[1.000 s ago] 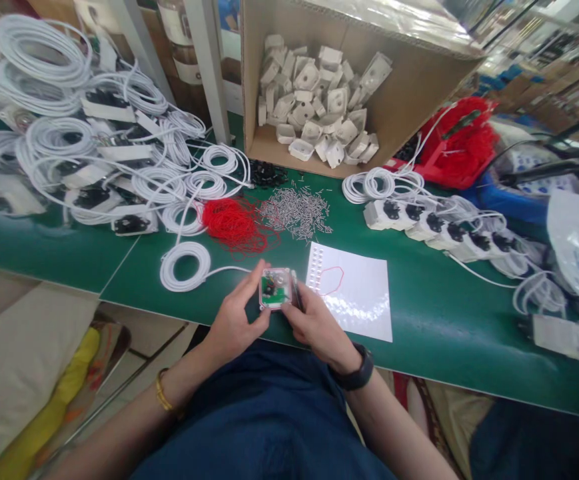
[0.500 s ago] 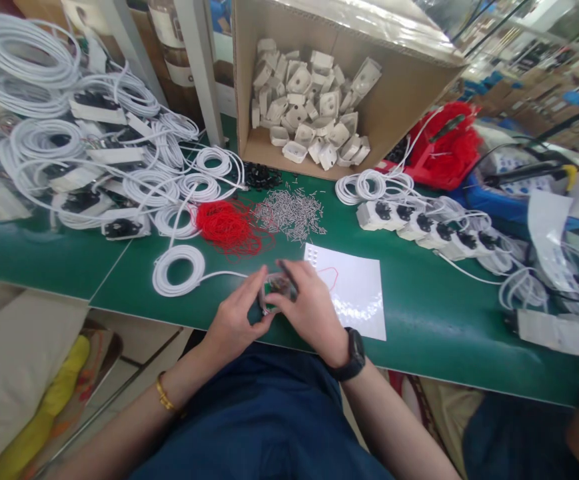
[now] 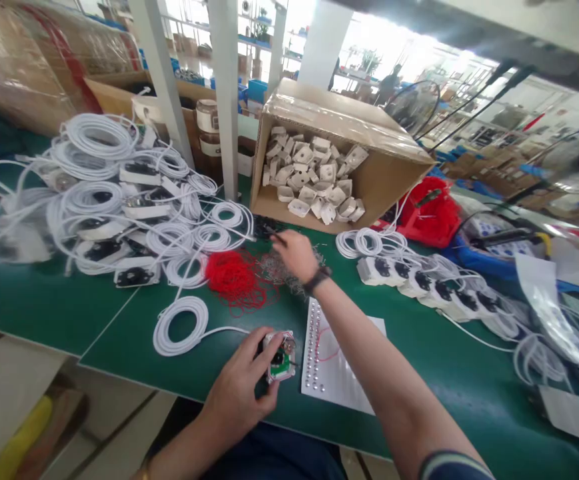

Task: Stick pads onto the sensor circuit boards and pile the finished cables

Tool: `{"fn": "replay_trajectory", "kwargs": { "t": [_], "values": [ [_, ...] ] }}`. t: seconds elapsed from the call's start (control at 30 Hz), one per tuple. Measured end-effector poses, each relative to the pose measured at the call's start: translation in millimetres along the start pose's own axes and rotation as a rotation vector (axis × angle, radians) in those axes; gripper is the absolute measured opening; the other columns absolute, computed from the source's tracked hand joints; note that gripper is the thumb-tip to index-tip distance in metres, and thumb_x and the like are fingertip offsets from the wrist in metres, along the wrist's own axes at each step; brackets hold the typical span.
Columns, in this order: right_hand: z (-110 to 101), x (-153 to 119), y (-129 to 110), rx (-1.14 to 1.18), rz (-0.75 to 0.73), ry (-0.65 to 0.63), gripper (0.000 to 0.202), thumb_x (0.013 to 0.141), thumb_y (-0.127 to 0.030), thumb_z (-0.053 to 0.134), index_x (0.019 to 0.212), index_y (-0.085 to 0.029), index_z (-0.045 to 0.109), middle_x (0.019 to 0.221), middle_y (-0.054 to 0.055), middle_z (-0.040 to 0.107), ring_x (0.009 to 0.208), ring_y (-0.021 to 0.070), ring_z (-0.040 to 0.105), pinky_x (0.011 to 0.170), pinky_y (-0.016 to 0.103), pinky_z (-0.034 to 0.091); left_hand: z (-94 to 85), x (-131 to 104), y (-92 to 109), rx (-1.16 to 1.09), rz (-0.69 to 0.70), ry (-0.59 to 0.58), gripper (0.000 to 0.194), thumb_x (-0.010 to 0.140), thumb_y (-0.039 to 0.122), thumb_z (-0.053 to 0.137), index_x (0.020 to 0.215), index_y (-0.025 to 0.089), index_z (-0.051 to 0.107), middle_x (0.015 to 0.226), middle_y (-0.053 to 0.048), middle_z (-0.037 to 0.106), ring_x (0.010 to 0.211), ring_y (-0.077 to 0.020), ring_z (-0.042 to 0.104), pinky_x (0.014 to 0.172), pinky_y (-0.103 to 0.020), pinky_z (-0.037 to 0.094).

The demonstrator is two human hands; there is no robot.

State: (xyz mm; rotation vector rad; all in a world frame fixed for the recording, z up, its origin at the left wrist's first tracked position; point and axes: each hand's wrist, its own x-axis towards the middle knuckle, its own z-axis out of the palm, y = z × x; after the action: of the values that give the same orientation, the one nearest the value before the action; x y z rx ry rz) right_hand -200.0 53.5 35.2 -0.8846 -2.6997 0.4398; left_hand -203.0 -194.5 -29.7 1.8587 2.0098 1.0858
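Note:
My left hand (image 3: 249, 373) grips a small white housing (image 3: 282, 377) at the table's near side, thumb and fingers on its edges. A green circuit board (image 3: 280, 364) with a black round part shows inside the housing. From it a white cable runs left to a coil (image 3: 181, 326). My right hand (image 3: 296, 255) is stretched forward over the pile of small metal screws (image 3: 276, 268). Its fingers are closed on a dark slim tool (image 3: 278, 237), whose exact kind I cannot make out. The tool's tip points at a heap of small black parts (image 3: 265, 228).
A red wire bundle (image 3: 234, 277) lies left of the screws. A white sheet with rows of metal dots (image 3: 314, 353) lies under my right forearm. Behind stands a carton of white housings (image 3: 394, 180). Coiled cables (image 3: 96, 137) crowd the left; white units (image 3: 409, 280) line the right.
My right hand has left the housing and moved forward over the screws with the dark tool. My left hand still holds the housing. The camera view has tilted up.

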Motion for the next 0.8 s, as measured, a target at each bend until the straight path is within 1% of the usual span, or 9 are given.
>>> {"fn": "replay_trajectory", "kwargs": {
  "t": [0.07,0.13,0.23,0.33,0.4,0.47,0.6,0.7,0.8],
  "values": [
    [16,29,-6,-0.046,-0.018,-0.052,0.012,0.083,-0.018,0.061,0.092,-0.02,0.067,0.103,0.006,0.066,0.094,0.0206,0.063,0.08,0.029,0.046,-0.9,0,1,-0.001,-0.005,-0.002,0.069,0.072,0.006,0.049,0.139,0.021,0.036,0.133,-0.011,0.046,0.122,-0.0227,0.048,0.101,-0.034,0.045],
    [31,44,-12,-0.083,-0.012,-0.09,0.011,0.082,-0.017,0.06,0.091,-0.019,0.066,0.104,0.008,0.064,0.092,0.023,0.063,0.077,0.031,0.047,-2.4,0,1,-0.011,-0.005,-0.02,0.069,0.072,0.007,0.049,0.139,0.02,0.036,0.134,-0.011,0.045,0.123,-0.0228,0.047,0.102,-0.034,0.044],
    [40,46,-15,-0.103,0.014,-0.119,0.015,0.085,-0.015,0.053,0.097,-0.017,0.063,0.106,0.012,0.063,0.093,0.025,0.062,0.078,0.034,0.046,-4.8,1,1,-0.037,-0.014,-0.056,0.067,0.074,0.008,0.049,0.139,0.02,0.035,0.135,-0.011,0.043,0.124,-0.0226,0.045,0.104,-0.035,0.042],
    [27,32,-12,-0.077,0.047,-0.098,0.019,0.087,-0.013,0.049,0.104,-0.015,0.058,0.102,0.012,0.064,0.093,0.0239,0.06,0.079,0.034,0.044,-5.7,3,1,-0.064,-0.033,-0.073,0.065,0.076,0.009,0.049,0.138,0.02,0.036,0.135,-0.011,0.042,0.125,-0.0226,0.043,0.105,-0.036,0.04],
    [9,8,-8,0.074,0.034,-0.024,0.015,0.085,-0.013,0.051,0.098,-0.015,0.058,0.094,0.008,0.066,0.086,0.0201,0.06,0.077,0.031,0.044,-5.4,4,0,-0.077,-0.044,-0.076,0.063,0.077,0.01,0.049,0.138,0.019,0.036,0.135,-0.011,0.042,0.125,-0.0227,0.043,0.106,-0.035,0.039],
    [-11,-31,-7,0.347,0.011,0.042,0.007,0.081,-0.015,0.055,0.087,-0.016,0.06,0.083,0.003,0.065,0.074,0.0152,0.058,0.071,0.027,0.043,-5.2,4,0,-0.084,-0.05,-0.08,0.062,0.077,0.011,0.049,0.137,0.019,0.038,0.134,-0.01,0.043,0.125,-0.0228,0.043,0.106,-0.035,0.039],
    [-35,-131,-9,0.779,0.17,-0.016,0.015,0.085,-0.027,0.054,0.089,-0.017,0.064,0.07,-0.001,0.062,0.054,0.0097,0.05,0.054,0.023,0.04,-5.2,3,1,-0.085,-0.066,-0.086,0.061,0.077,0.012,0.05,0.137,0.02,0.039,0.135,-0.01,0.042,0.125,-0.0231,0.043,0.106,-0.036,0.038],
    [-32,-184,-15,0.83,0.285,-0.089,0.015,0.082,-0.028,0.06,0.093,-0.018,0.065,0.067,-0.001,0.061,0.048,0.0091,0.044,0.047,0.022,0.036,-5.5,3,2,-0.088,-0.074,-0.085,0.061,0.078,0.012,0.05,0.137,0.021,0.039,0.136,-0.009,0.042,0.125,-0.0232,0.043,0.106,-0.036,0.038],
    [-16,-202,-24,0.693,0.237,-0.022,0.011,0.08,-0.02,0.064,0.09,-0.019,0.065,0.068,-0.001,0.062,0.053,0.0113,0.049,0.05,0.023,0.041,-6.0,4,3,-0.093,-0.062,-0.08,0.059,0.079,0.013,0.05,0.136,0.02,0.04,0.135,-0.01,0.043,0.125,-0.0228,0.043,0.107,-0.034,0.037]
  ]
}}
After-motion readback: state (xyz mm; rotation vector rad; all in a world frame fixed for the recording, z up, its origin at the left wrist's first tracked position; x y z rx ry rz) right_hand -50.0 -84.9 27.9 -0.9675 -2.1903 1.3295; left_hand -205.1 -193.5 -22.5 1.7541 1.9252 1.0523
